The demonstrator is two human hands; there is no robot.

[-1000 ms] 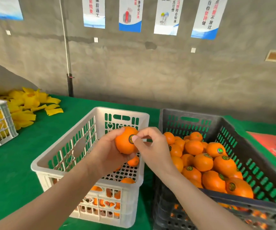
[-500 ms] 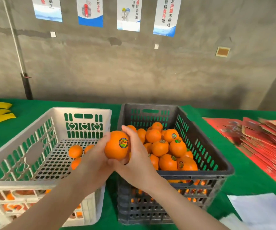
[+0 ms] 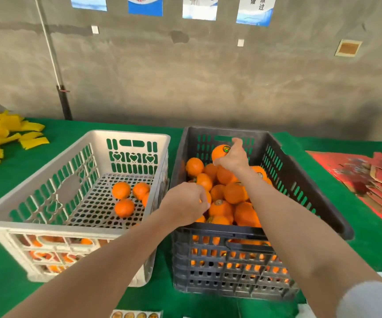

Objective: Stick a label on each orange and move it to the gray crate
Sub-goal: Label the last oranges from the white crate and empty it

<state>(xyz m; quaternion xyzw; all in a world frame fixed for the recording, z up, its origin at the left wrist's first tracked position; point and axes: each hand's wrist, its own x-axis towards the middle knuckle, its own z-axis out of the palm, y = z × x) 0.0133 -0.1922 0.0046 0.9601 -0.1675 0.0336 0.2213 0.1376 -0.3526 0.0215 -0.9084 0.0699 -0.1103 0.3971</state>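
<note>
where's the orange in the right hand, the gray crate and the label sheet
labelled orange (image 3: pixel 218 154): head view, on its peel below the label
gray crate (image 3: pixel 222 231): head view, on its near rim
label sheet (image 3: pixel 137 315): head view, middle of the strip at the bottom edge

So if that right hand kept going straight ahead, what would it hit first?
Probably the gray crate's far wall, just beyond the right hand and its labelled orange; depth is hard to judge.

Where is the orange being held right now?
Head view: the held orange is in the right hand, above the other oranges at the far end of the gray crate.
</note>
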